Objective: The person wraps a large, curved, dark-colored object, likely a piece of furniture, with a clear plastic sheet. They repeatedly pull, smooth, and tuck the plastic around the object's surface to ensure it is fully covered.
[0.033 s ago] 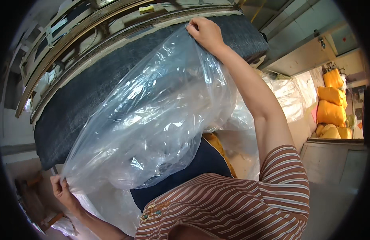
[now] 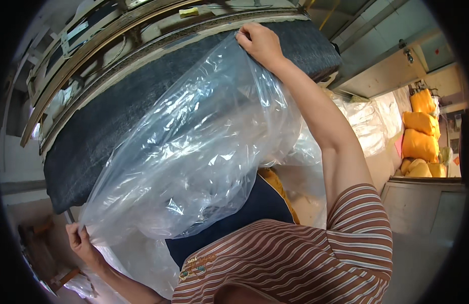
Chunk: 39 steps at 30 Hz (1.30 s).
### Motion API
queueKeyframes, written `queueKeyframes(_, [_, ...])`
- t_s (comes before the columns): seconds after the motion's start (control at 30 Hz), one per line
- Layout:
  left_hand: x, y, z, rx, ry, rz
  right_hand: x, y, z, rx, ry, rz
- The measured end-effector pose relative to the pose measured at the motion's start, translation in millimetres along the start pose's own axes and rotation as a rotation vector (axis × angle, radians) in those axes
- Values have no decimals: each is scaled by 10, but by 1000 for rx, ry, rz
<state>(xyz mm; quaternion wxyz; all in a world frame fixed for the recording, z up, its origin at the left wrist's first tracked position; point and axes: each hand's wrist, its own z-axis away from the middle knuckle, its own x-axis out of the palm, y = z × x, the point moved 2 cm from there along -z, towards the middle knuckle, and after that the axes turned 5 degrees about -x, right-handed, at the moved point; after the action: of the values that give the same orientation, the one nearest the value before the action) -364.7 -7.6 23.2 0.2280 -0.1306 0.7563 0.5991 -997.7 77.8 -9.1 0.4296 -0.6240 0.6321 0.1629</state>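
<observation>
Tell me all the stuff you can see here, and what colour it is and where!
clear plastic bag: one, see-through, stretched across the middle between the two hands
dark cushion: one, dark grey-blue, long, slanting across the upper left behind the bag
wooden frame: one, brown, along the top left above the cushion
yellow bundles: several, yellow-orange, stacked at the far right
more clear plastic: a heap, whitish, right of the raised arm
grey cabinet: one, pale grey, lower right
striped shirt: one, brown and white, bottom centre
left hand: one, gripping the bag's lower left edge
right hand: one, raised, gripping the bag's top edge
</observation>
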Motion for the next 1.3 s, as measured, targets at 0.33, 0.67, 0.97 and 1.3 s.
queueKeyframes(0.33, [78,-549,1294,-342,-129,51,14,-188,-11,115,-270,-83])
queueKeyframes(0.67, [18,-1066,575,-485,232,405,22,-272,-398,97,-218,-811])
queueKeyframes(0.97, [112,-940,-1873,227,515,32,468,-293,-341,242,445,-225])
queueKeyframes(1.3, [642,-1035,-2980,73,323,11,631,146,-538,247,338,-205])
